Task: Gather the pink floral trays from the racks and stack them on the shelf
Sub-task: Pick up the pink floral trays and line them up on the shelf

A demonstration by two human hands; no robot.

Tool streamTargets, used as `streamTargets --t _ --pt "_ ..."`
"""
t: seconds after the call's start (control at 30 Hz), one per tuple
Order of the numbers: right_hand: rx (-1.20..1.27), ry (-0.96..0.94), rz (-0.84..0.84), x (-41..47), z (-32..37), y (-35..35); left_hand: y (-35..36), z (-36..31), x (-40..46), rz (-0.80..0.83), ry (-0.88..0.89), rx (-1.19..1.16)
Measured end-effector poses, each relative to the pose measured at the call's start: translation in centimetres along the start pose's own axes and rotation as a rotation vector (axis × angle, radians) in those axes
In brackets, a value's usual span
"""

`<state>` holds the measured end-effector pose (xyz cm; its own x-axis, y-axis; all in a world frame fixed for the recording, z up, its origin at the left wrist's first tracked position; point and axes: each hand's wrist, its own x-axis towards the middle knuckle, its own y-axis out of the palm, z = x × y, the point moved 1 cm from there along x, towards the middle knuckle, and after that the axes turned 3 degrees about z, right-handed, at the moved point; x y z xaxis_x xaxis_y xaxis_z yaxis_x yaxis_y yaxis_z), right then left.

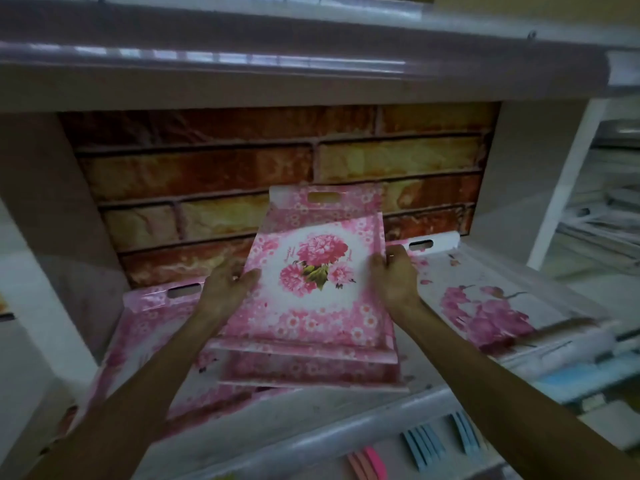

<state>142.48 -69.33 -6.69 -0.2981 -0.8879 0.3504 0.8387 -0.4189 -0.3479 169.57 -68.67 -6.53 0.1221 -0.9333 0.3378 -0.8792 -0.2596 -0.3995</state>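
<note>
A pink floral tray (311, 292) with a peony bouquet in its white middle is held tilted over the shelf, its handle end toward the brick-patterned back wall. My left hand (227, 289) grips its left rim and my right hand (394, 275) grips its right rim. Directly beneath it lies a second pink floral tray (311, 370), only its near edge showing. A larger pink floral tray (145, 327) lies flat on the shelf at the left, partly under the held ones.
A white tray with pink blossom branches (485, 299) lies at the right of the shelf. The shelf's front lip (346, 434) runs below. Blue and pink items (426, 445) stand on the level beneath. An upper shelf board (311, 71) hangs overhead.
</note>
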Motion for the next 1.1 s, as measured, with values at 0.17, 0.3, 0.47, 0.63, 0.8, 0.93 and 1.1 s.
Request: streamTargets --t 0.17,0.3,0.47,0.63,0.8,0.93,1.1 --pt "-0.064 0.069 0.005 -1.3 -1.8 0.1 0.9 2.4 -0.6 0.111 -0.104 0.039" --pt "-0.037 0.177 0.034 -1.8 -3.2 0.7 1.6 3.3 -0.9 0.13 -0.15 0.057" --pt "-0.109 0.229 0.07 -2.2 -4.6 1.0 1.7 3.8 -1.2 0.203 -0.174 0.197" --pt "-0.234 0.197 0.111 -2.2 -5.3 0.9 1.7 4.0 -1.1 0.253 -0.122 0.339" --pt "-0.322 0.168 0.133 -2.5 -5.1 0.4 2.3 4.5 -1.4 0.297 -0.051 0.417" --pt "-0.358 0.116 0.155 -2.7 -4.7 0.0 2.5 4.8 -1.4 0.31 -0.033 0.459" --pt "-0.343 0.14 0.184 -3.1 -5.1 0.1 2.3 5.1 -1.8 0.328 -0.066 0.466"
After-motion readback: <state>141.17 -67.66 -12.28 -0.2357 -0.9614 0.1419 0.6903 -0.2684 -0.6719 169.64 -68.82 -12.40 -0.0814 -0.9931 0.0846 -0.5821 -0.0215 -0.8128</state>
